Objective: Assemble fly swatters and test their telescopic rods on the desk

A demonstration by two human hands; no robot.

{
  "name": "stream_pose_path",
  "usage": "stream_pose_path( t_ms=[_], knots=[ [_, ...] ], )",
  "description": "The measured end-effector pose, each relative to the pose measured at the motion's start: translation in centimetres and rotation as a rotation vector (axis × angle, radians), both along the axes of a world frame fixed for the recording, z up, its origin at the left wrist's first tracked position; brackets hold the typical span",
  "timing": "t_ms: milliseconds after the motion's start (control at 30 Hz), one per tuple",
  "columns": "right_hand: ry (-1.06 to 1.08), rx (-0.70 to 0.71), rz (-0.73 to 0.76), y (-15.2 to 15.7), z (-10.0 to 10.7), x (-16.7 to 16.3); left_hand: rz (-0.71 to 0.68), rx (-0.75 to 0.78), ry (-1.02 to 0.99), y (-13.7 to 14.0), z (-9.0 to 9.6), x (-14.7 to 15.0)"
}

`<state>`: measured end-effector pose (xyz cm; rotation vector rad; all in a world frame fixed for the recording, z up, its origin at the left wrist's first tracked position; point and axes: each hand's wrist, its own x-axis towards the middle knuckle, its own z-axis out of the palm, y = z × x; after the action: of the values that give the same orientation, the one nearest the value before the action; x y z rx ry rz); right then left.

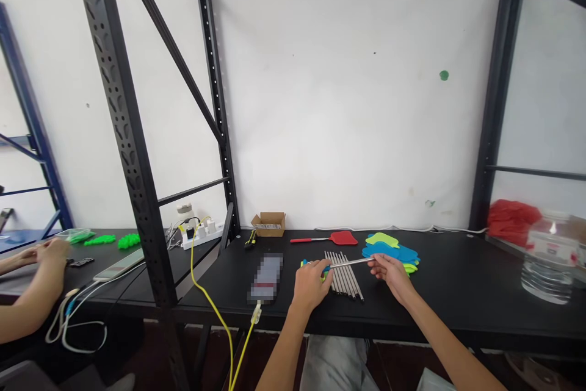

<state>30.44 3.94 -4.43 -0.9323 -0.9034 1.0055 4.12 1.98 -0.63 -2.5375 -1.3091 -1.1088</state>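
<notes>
I see the left hand (310, 286) curled on a small blue piece (326, 268) at the nine-o'clock end of a slim silver metal rod (351, 263); the right hand (388, 272) pinches its three-o'clock end, above parallel silver rods (348, 283).

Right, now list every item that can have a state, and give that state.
Slim silver metal rod: held in left hand and right hand
Other silver metal rods: lying side by side
Red-and-silver flyswatter: assembled, lying flat
Blue and yellow-green flat paddles: piled
Brown cardboard box: open
Dark rectangular phone: plugged in
Clear plastic bottle: upright
</notes>
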Motion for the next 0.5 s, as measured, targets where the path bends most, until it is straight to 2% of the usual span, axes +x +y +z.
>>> stream_pose_path(
  t_ms=[500],
  knots=[
    [-0.075, 0.011, -0.013, -0.54, 0.52, -0.49, 0.018, 0.026, 0.028, -0.08, -0.05, 0.06]
  ],
)
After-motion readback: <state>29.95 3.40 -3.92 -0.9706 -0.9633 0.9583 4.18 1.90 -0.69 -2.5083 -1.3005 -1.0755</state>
